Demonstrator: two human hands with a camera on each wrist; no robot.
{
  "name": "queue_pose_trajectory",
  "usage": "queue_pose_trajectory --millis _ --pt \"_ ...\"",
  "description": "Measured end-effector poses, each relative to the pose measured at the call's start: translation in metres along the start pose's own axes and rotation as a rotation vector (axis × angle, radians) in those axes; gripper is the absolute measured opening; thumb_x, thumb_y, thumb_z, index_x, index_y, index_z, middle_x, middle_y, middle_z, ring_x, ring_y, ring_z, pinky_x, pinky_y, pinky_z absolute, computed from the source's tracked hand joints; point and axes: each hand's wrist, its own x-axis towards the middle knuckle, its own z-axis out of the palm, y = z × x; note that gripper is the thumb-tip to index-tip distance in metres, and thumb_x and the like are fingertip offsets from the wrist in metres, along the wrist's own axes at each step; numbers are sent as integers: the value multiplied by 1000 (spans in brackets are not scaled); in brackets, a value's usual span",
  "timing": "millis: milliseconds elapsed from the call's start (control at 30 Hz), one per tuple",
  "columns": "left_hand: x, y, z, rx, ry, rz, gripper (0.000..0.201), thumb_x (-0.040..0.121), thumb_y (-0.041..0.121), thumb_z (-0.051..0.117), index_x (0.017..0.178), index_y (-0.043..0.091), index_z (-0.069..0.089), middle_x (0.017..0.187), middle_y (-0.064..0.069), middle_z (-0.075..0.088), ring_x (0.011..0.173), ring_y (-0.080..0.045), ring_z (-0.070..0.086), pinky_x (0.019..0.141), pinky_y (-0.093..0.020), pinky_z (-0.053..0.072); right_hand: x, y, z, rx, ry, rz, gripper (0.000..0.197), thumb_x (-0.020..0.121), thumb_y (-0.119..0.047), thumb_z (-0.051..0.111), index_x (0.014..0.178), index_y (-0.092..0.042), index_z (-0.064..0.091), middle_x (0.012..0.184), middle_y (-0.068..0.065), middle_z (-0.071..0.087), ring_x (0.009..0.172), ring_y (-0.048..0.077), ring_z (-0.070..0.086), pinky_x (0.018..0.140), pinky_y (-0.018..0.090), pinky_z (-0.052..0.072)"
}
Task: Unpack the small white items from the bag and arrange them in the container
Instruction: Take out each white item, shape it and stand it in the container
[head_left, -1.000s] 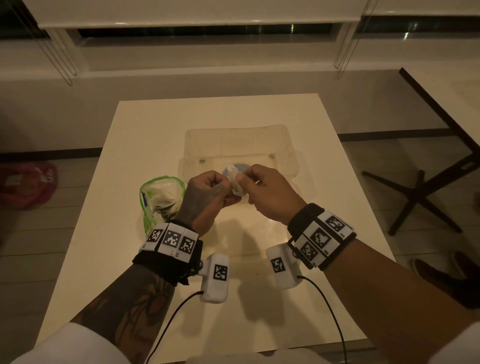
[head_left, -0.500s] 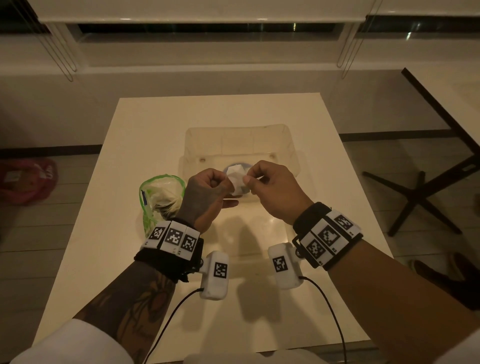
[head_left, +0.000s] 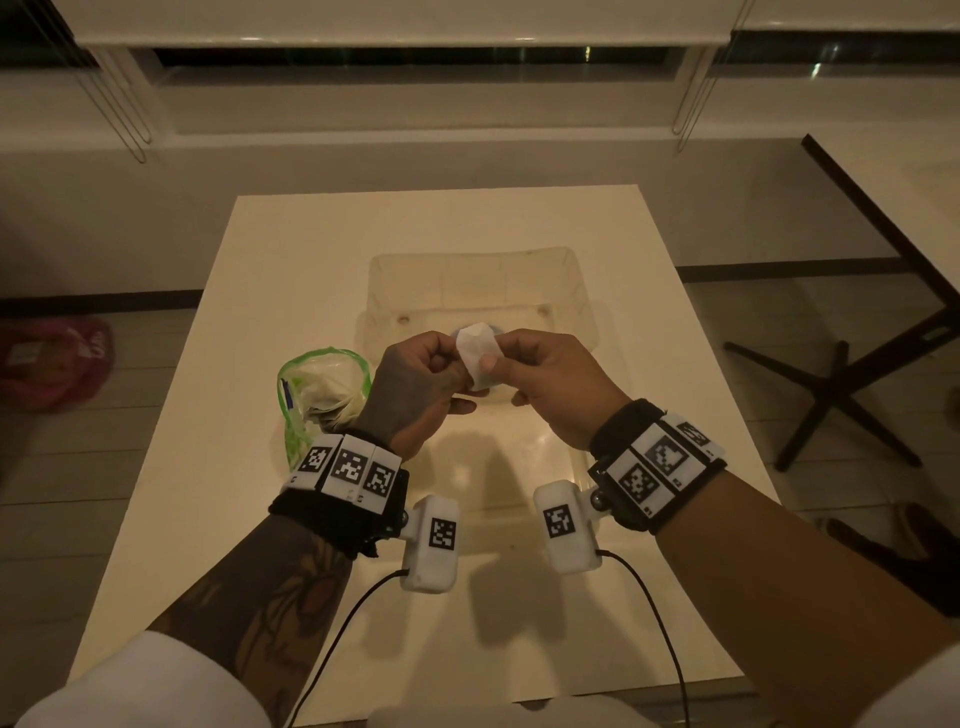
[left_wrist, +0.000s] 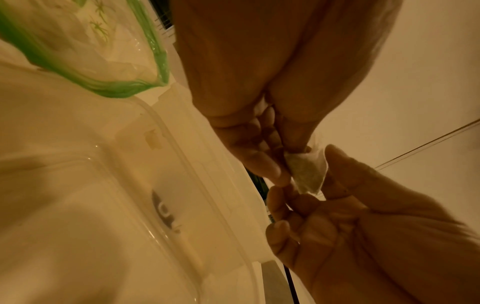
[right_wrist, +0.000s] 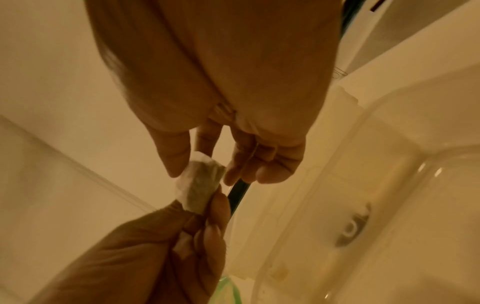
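Observation:
A small white tea bag (head_left: 477, 349) (left_wrist: 307, 172) (right_wrist: 198, 185) hangs in the air between my two hands, above the near part of the clear plastic container (head_left: 483, 283). My left hand (head_left: 423, 382) pinches its left end. From the other side my right hand (head_left: 530, 374) pinches it between thumb and fingers. A clear bag with a green rim (head_left: 322, 395) stands open on the table left of the container, with more white items inside. A round dark mark (right_wrist: 351, 228) shows on the container's floor.
The container (left_wrist: 145, 185) sits in the middle of a white table (head_left: 291, 270). A second table on a black cross-shaped foot (head_left: 857, 374) stands to the right. A red bag (head_left: 57, 358) lies on the floor at the left. Cables trail from both wrist cameras.
Both hands have risen slightly and moved a little farther from me with the tea bag. More of the tea bag shows between the fingers now.

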Motion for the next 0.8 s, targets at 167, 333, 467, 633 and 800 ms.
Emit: queue_pose_trajectory --millis 167,333,467,633,800 --pt "2 -2 0 -12 113 1 15 87 13 70 95 11 58 83 -12 73 72 -22 73 56 -30 55 -2 1 -3 151 30 55 10 86 -10 69 89 -19 72 104 0 71 94 16 61 74 34 42" --pt "-6 -2 9 -2 162 39 28 81 33 75 88 10 60 92 -8 69 83 -17 70 62 -30 59 -5 -1 2 190 73 47 10 87 -18 68 96 -19 73 102 -2 72 99 15 62 75 32 42" --pt "-11 -7 12 -102 240 27 25 85 23 73 81 8 53 91 -13 66 86 -23 70 68 -37 61 -6 -4 5 207 104 53 8 89 -21 66 95 -19 72 97 -4 70 96 13 60 73 31 42" --pt "-11 -7 10 -138 257 7 23 92 9 60 70 7 54 75 -12 63 74 -22 69 66 -34 59 -9 -4 7 136 36 55 9 89 -19 66 82 -19 71 88 -9 69 83 6 58 72 28 43" --pt "-16 -4 10 -285 181 -38 20 98 19 53 88 9 67 93 -13 73 90 -27 72 71 -37 58 -9 -1 8 154 97 51 10 89 -18 66 80 -15 69 82 -9 67 79 7 57 69 26 42"
